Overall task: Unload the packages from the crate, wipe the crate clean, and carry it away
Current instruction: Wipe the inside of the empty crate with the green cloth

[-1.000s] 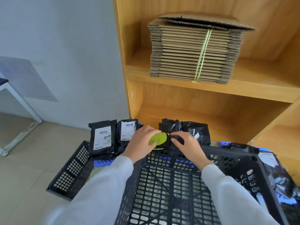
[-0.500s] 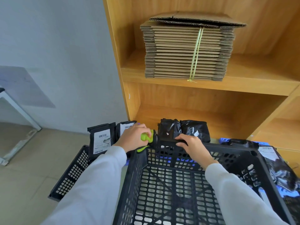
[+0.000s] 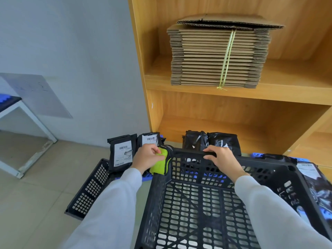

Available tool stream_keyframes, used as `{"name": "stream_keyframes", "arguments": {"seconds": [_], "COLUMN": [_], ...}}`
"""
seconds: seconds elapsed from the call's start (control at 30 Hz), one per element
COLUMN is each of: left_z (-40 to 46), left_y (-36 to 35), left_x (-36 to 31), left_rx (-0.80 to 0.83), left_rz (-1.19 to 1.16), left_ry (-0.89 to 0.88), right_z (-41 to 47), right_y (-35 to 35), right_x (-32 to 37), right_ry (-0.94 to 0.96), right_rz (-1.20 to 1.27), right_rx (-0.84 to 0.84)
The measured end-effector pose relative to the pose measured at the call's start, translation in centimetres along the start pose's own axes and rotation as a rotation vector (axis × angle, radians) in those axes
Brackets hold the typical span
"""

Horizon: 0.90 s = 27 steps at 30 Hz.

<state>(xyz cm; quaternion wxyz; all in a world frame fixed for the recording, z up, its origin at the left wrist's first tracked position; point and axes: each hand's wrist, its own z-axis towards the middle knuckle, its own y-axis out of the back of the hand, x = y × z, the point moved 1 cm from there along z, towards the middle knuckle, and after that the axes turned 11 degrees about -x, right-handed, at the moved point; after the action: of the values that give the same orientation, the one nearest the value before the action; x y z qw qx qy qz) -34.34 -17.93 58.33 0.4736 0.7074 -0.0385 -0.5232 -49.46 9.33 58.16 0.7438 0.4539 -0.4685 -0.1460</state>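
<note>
Wiping the far-left corner of an emptied crate

Holding: black slatted crate (image 3: pixel 206 209) sits near centre, nothing inside it; floor shows through the slots. Left hand (image 3: pixel 148 157) has its fingers curled round a lime-green cloth (image 3: pixel 159 163), pressed against the crate's far-left corner. Right hand (image 3: pixel 221 157) grips the far rim, fingers hooked over the edge.

Packages, counted: four black ones stand upright beyond the crate. Two on the left, package one (image 3: pixel 122 152) and package two (image 3: pixel 150 139), each with a white barcode label; printing too small to read. Two on the right, package three (image 3: pixel 195 140) and package four (image 3: pixel 223 142), glossy, at the foot of the shelf unit (image 3: pixel 233 112). More black packages (image 3: pixel 312 177) lie at far right on something blue, one with a white label; number there cannot be told.

A second perforated black panel (image 3: pixel 89 189) lies flat on the floor (image 3: pixel 36 194), left of the crate.

Upper shelf: one bundle of flattened cardboard (image 3: pixel 217 54), tied with yellow string. White-framed bench (image 3: pixel 19 112) at far left.
</note>
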Motion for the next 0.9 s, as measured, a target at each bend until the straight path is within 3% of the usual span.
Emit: {"name": "stream_keyframes", "arguments": {"seconds": [0.37,0.9], "left_z": [-6.2,-18.0], "left_y": [-0.8,0.7], "left_x": [1.4,4.9], "left_rx": [-0.111,-0.165], "left_rz": [-0.118,-0.253], "left_ry": [0.093,0.179], "right_z": [1.2,0.6], "right_y": [0.9,0.2], "right_x": [0.0,0.1], "right_ry": [-0.179,-0.192], "right_rz": [0.151,0.159], "right_rx": [0.056,0.008]}}
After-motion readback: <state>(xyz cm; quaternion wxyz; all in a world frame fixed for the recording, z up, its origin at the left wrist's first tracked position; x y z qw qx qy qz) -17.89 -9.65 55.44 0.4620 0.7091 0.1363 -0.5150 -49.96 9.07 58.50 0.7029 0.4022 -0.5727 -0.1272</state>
